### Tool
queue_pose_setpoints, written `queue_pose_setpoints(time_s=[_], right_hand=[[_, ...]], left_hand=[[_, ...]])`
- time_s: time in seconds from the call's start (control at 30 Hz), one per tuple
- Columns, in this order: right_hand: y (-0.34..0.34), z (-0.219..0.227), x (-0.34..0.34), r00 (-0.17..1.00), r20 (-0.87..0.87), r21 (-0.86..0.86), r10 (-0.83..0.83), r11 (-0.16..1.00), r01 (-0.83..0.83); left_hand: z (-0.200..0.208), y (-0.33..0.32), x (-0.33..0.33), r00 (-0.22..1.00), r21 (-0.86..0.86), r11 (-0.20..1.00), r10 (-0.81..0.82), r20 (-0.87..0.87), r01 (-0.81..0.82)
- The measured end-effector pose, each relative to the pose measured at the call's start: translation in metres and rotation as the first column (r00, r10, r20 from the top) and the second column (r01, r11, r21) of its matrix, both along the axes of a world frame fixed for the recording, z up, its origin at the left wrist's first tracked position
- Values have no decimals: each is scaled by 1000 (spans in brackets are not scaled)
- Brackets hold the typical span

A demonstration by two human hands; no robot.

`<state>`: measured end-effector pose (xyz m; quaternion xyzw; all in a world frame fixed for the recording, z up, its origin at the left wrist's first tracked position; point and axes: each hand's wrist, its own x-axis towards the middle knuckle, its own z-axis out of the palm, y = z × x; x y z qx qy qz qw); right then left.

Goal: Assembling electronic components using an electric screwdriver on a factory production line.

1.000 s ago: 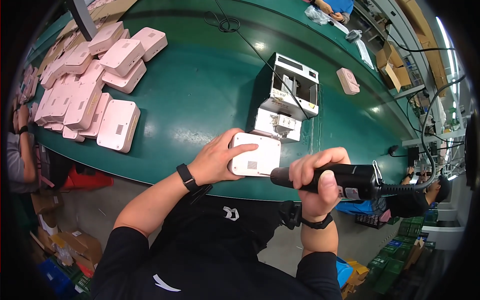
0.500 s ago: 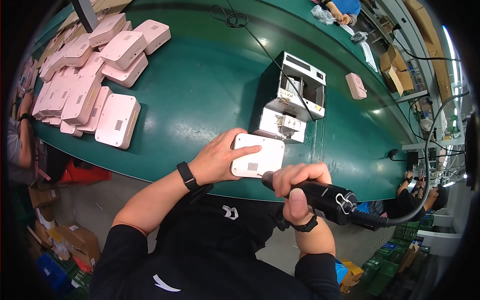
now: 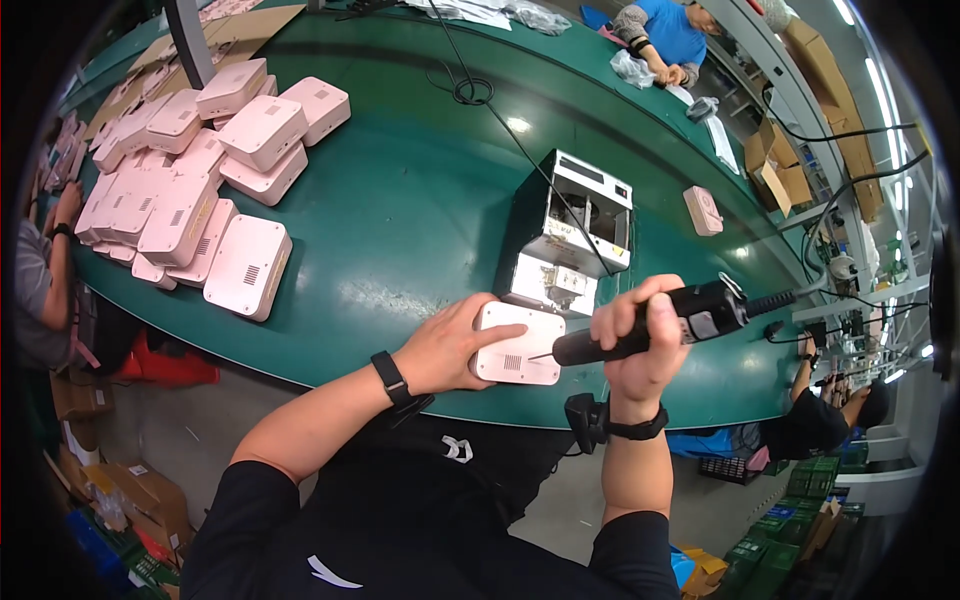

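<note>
A pale pink plastic casing (image 3: pixel 520 340) with a small slotted vent and screw holes at its corners lies near the table's front edge. My left hand (image 3: pixel 447 345) grips it from the left, with a finger stretched across its top. In my right hand (image 3: pixel 645 335) is a black electric screwdriver (image 3: pixel 708 312), tilted, its cable running off to the right. Its thin bit points left over the casing's right half, close to the vent; whether the bit touches the surface I cannot tell. Just behind the casing stands a black and white machine (image 3: pixel 527 215) that looks like a screw feeder.
Many similar pink casings (image 3: pixel 247 268) are heaped on the green table (image 3: pixel 390 200) at left. One pink piece (image 3: pixel 704 211) lies at the right. A black cable (image 3: pixel 505 125) hangs across the machine. Co-workers sit across the table (image 3: pixel 668 40) and at both sides.
My right hand has raised the screwdriver up and away from the casing's lower right corner, exposing the bit. My left hand keeps its hold. The whole view has shifted slightly.
</note>
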<state>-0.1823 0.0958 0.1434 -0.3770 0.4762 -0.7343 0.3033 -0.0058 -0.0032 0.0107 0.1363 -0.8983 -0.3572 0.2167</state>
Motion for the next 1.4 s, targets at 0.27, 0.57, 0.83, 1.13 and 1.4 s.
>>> queue_pose_setpoints(time_s=[0.27,0.57,0.83,1.13,1.4], right_hand=[[-29,5,-19,943,-194,-183,-269,955,235],[-6,8,9,998,-57,-44,-19,999,16],[11,14,59,967,-151,31,205,979,-203],[17,-9,72,841,-437,156,318,948,-278],[8,-8,84,753,-538,181,378,925,-334]], left_hand=[[-3,5,-6,1000,-22,1000,15,-16,-15],[-2,4,-4,1000,2,1000,17,4,-17],[-8,3,-6,992,23,999,41,-118,-39],[-15,8,-2,984,75,996,51,-173,-39],[-18,4,1,987,62,998,38,-154,-29]])
